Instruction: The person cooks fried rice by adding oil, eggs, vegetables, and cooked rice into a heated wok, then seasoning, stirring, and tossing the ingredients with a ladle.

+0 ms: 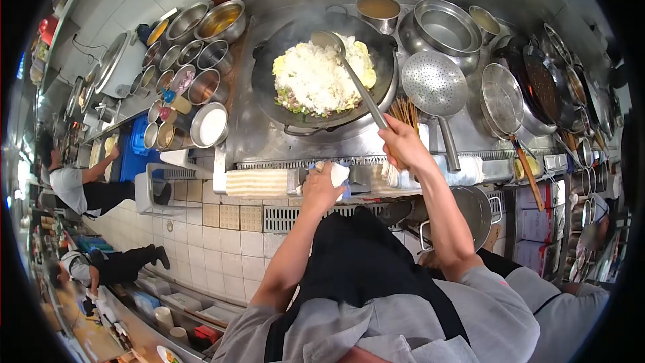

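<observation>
My right hand [406, 142] is closed around the handle of a long metal ladle [359, 84]. The ladle's bowl rests on white rice [316, 67] in a large black wok [265, 94]. Yellow egg lies at the sides of the rice, and chopped green and reddish pieces show along its near edge. Faint steam rises over the wok. At the stove's front edge, my left hand [321, 189] has its fingers closed on a white cloth [338, 173].
Bowls of ingredients [209, 124] stand left of the wok. A perforated strainer [434, 84], metal pots [447, 27] and a wire sieve [502, 101] are at the right. Two people [74, 188] work at the far left; another person's grey sleeve [571, 316] shows at lower right.
</observation>
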`<state>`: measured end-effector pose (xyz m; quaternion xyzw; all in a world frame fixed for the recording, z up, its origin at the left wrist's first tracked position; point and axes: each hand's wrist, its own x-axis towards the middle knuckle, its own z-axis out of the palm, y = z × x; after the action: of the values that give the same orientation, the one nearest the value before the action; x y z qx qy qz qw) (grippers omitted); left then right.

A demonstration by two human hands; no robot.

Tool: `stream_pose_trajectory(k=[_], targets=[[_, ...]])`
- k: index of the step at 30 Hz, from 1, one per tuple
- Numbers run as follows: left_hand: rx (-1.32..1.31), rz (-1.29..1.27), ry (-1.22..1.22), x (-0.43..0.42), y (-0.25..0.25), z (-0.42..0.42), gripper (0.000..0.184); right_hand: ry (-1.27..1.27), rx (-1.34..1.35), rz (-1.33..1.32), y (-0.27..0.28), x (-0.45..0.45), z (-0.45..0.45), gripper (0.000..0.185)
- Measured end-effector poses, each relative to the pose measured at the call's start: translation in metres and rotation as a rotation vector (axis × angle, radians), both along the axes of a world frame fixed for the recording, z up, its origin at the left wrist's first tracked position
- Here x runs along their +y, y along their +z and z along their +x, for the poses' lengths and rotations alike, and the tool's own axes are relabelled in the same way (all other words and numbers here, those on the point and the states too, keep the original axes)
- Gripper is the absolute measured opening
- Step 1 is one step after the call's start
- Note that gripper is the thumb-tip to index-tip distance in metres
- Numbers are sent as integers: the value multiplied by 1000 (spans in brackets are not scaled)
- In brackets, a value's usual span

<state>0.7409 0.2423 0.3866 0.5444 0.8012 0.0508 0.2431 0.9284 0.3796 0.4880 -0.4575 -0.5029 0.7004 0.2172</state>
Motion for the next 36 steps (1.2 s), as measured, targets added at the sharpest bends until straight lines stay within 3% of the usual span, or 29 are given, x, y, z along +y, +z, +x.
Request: stream_pose_trajectory(k=[4, 6, 8, 10, 13, 18, 21, 24, 26, 29, 33, 36], targets=[[6, 40, 31, 5, -6, 0, 73, 14, -21, 111, 12, -36, 31, 61], [-15, 112, 83, 1, -6, -2, 64, 0, -16, 18, 2, -36, 22, 61], [-505, 181, 268, -6, -6, -14, 59, -8, -1, -160, -14, -23, 10, 61], [-1026, 325, 401, -18, -26, -28, 54, 4, -4, -170, -7, -7, 5, 61], [-1835, 116, 600, -44, -31, -61, 62, 2, -11, -47, 13, -26, 17, 60], [-2085, 300, 720, -47, -17, -74, 63, -87, -78, -51, 11, -75, 37, 58], [-2157, 303, 633, -17, -36, -102, 56, -150, 105, -297, -15, -39, 3, 59], [-1807, 359, 844, 16, -20, -120, 48, -46, -26, -5, 19, -50, -19, 59], [-1796, 362, 743, 25, -13, -134, 48, -47, -45, 17, 31, -84, 4, 58], [-1725, 335, 803, 31, 4, -138, 51, -108, -3, -147, 25, -131, 11, 57], [-1603, 176, 805, 61, -9, -144, 57, -221, 121, -361, 4, -83, -23, 65], [-1605, 139, 861, 73, -15, -139, 58, -211, 164, -149, 10, -68, -28, 64]])
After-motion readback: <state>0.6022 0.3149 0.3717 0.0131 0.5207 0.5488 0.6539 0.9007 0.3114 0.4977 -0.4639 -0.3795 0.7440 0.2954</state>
